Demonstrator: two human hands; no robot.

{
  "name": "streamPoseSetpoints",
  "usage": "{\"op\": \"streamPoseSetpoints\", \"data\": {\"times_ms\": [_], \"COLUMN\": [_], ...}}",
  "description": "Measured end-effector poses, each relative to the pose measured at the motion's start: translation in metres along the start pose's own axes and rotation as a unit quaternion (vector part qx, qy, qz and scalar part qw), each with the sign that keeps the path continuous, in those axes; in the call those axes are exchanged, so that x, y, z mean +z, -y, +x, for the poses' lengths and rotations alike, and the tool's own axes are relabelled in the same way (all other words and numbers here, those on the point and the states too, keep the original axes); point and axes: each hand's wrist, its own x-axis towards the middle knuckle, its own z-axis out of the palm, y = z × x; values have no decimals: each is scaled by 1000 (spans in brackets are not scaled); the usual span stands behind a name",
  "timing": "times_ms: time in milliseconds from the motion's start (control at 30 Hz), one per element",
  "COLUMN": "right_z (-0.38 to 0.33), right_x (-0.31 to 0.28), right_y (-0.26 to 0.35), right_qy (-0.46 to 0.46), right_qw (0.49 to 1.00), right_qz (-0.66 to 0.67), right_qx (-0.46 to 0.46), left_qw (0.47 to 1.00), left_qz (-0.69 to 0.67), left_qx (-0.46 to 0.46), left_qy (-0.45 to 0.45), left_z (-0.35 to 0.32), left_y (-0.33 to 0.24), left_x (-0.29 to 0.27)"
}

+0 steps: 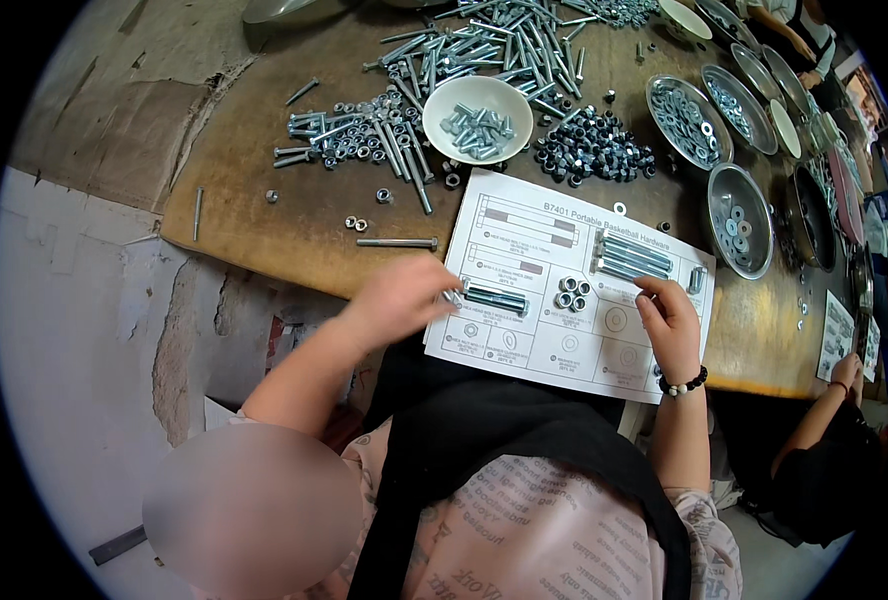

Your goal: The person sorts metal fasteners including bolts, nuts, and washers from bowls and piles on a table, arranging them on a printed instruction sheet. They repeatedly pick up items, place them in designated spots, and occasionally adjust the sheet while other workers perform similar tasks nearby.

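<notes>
A white printed sheet (554, 345) with outline drawings of hardware lies on the table edge in front of me. My left hand (399, 300) is closed at its left side, fingertips pinching a small silver metal fastener (452, 298), partly hidden. Beside those fingertips, several shorter bolts (496, 299) lie on the sheet. A cluster of nuts (572, 293) sits in the middle, with long bolts (632, 258) above and to its right. My right hand (672, 325) rests over the sheet's right part, fingers loosely bent and apart, tips just below the long bolts. A small fastener (696, 280) lies at the right edge.
Beyond the sheet stand a white bowl (479, 118) of short metal pieces, a heap of bolts (514, 45) and a pile of dark-topped nuts (594, 145). Metal bowls of washers (686, 120) line the right. A single bolt (396, 243) lies left of the sheet. Another person's arm (814, 420) shows at right.
</notes>
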Motion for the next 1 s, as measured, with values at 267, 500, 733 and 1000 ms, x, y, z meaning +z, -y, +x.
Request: {"op": "streamPoseSetpoints", "data": {"times_ms": [267, 500, 733, 1000], "right_z": [-8, -14, 7, 73], "right_x": [-12, -53, -125, -158], "right_y": [-12, -29, -73, -107], "right_qy": [-21, -104, -218, -155], "right_qw": [1000, 993, 968, 931], "right_qz": [-11, -23, -112, -330], "right_qx": [-7, 42, 54, -1], "left_qw": [995, 995, 973, 960], "left_qz": [32, -26, -17, 18], "left_qx": [46, -84, -97, -66], "left_qy": [78, 52, -210, -271], "left_z": [-3, 9, 27, 18], "left_y": [-20, -23, 19, 34], "left_x": [27, 3, 22, 49]}}
